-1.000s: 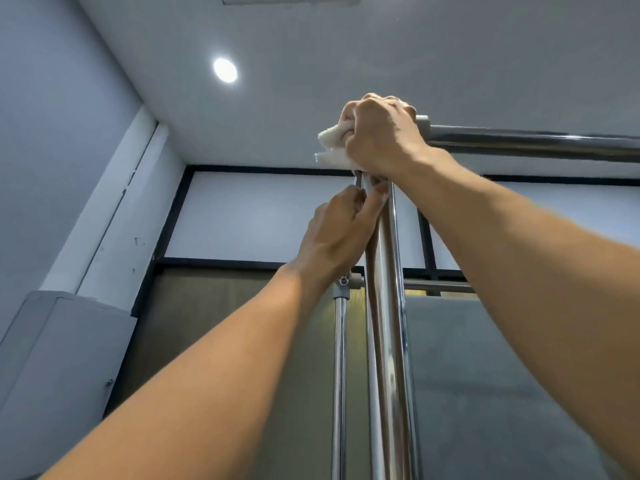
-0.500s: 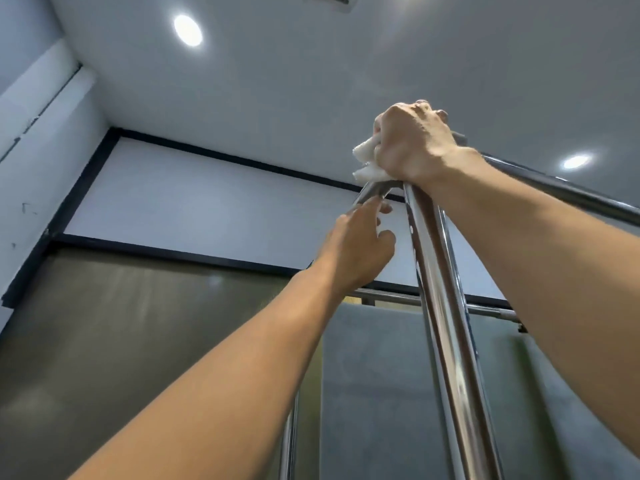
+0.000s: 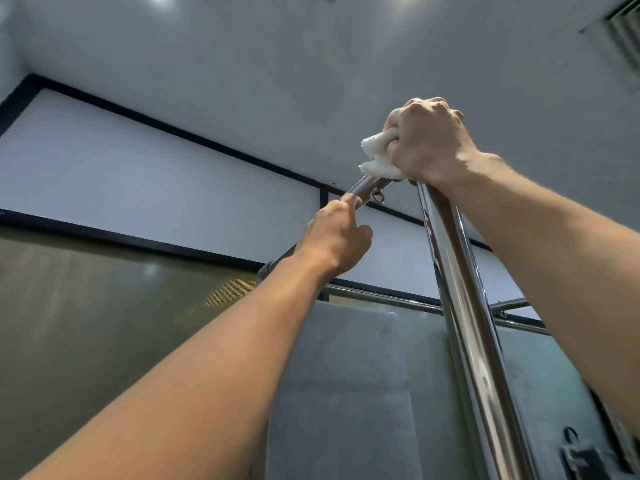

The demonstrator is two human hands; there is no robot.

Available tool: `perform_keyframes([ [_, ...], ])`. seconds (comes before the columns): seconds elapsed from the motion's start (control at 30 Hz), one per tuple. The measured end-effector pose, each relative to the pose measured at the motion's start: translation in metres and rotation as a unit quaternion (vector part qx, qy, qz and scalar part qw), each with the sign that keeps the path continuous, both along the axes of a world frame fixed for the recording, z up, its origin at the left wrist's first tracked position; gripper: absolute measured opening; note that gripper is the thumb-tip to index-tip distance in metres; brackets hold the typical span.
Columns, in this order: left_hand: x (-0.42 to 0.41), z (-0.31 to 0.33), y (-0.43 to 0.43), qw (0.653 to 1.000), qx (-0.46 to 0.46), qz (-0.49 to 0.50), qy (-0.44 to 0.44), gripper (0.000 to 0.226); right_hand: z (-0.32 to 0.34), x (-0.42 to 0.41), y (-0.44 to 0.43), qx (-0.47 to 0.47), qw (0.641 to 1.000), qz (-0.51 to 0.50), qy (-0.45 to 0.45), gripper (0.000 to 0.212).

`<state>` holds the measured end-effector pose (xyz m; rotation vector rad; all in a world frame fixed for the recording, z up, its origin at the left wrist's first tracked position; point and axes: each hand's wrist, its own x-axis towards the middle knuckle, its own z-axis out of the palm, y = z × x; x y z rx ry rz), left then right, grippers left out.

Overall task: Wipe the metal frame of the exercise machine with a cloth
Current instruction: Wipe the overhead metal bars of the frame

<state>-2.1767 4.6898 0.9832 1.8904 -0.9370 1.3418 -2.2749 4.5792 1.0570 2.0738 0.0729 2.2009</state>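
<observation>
A shiny chrome upright post (image 3: 464, 306) of the exercise machine's frame rises from the lower right to a top corner joint. My right hand (image 3: 429, 143) grips a white cloth (image 3: 375, 157) wrapped over that top corner. A chrome top bar (image 3: 363, 189) runs from the joint down to the left, with a small metal ring hanging under it. My left hand (image 3: 337, 237) is raised below the joint and curls around this bar. The corner joint itself is hidden under the cloth and hand.
Thinner chrome crossbars (image 3: 381, 296) run behind the post. Grey padded panels (image 3: 346, 393) stand against the wall. A dark fitting (image 3: 585, 459) shows at the lower right. The ceiling has a vent (image 3: 620, 39) at the upper right.
The view has swung right and upward. My left hand has moved from touching the bar near the joint to curling around it lower down. My right hand stays on the cloth at the corner.
</observation>
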Motion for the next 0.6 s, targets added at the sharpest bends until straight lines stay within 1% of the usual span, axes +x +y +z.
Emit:
perform_keyframes([
  [0.07, 0.013, 0.001, 0.0, 1.0, 0.004, 0.003, -0.008, 0.048, 0.0, 0.002, 0.0, 0.008, 1.0, -0.002, -0.006, 0.032],
  [0.13, 0.025, 0.004, 0.0, 1.0, 0.003, -0.002, -0.012, 0.048, 0.0, 0.002, 0.001, 0.018, 1.0, 0.008, -0.004, 0.043],
  [0.17, 0.03, 0.006, -0.001, 1.0, -0.001, -0.005, -0.014, 0.048, 0.0, 0.003, 0.001, 0.017, 1.0, 0.007, -0.003, 0.045],
  [0.3, 0.05, 0.016, -0.008, 0.998, -0.016, -0.019, -0.05, 0.05, 0.005, 0.004, -0.002, 0.02, 1.0, 0.016, -0.013, 0.044],
  [0.37, 0.06, 0.025, -0.013, 0.997, -0.029, -0.02, -0.068, 0.052, 0.007, 0.006, -0.004, 0.02, 0.999, 0.018, -0.017, 0.041],
  [0.47, 0.073, 0.038, -0.018, 0.997, -0.042, -0.029, -0.066, 0.056, 0.013, 0.007, -0.005, 0.012, 1.0, -0.007, -0.013, 0.027],
  [0.6, 0.092, 0.045, -0.022, 0.994, -0.059, -0.062, -0.061, 0.05, 0.017, 0.008, -0.006, -0.002, 0.998, -0.06, -0.012, 0.021],
])
